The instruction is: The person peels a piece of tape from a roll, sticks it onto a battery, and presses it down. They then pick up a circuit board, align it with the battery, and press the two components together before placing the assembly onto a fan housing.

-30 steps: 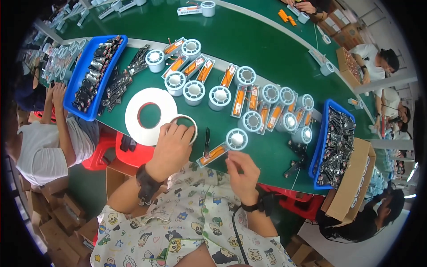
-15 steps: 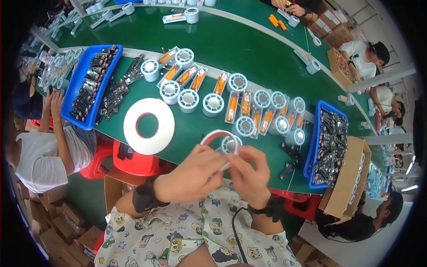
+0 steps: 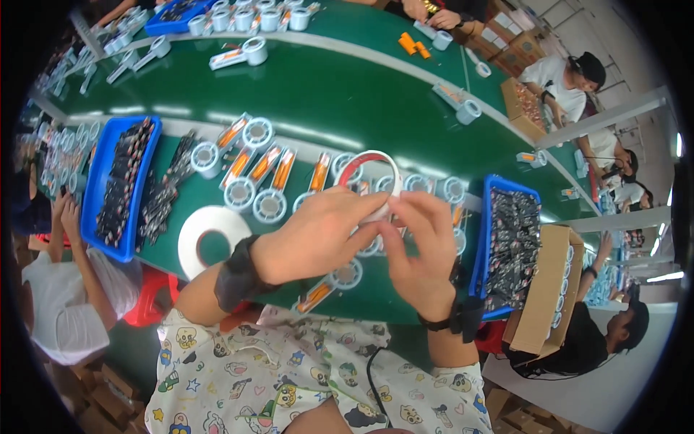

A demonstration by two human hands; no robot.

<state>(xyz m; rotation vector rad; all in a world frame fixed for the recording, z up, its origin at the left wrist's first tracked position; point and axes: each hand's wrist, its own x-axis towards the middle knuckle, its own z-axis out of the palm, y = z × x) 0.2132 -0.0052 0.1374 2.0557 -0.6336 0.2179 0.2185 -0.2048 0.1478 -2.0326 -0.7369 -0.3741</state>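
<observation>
My left hand (image 3: pixel 318 233) is closed around the lower edge of a roll of white tape (image 3: pixel 351 168) with a red inner face. At the same edge, the bent fingers of my right hand (image 3: pixel 425 253) pinch together; any strip between them is too small to make out. The roll is held upright above rows of pale blue round housings (image 3: pixel 270 205) with orange cells (image 3: pixel 282 171) in their handles. One more housing (image 3: pixel 345 273) lies on the near side, below my hands. A larger white roll (image 3: pixel 192 236) lies flat beside my left forearm, which partly covers it.
A blue tray (image 3: pixel 91 210) of dark parts stands on the left, with loose dark parts (image 3: pixel 160 199) beside it. On the right are another blue tray (image 3: pixel 478 254) and a cardboard box (image 3: pixel 529 318). Co-workers sit on both sides and across the green table (image 3: pixel 318 79).
The view has shifted. My hands and the tape roll are farther up over the housings, and the roll stands more upright. A housing now shows below my hands.
</observation>
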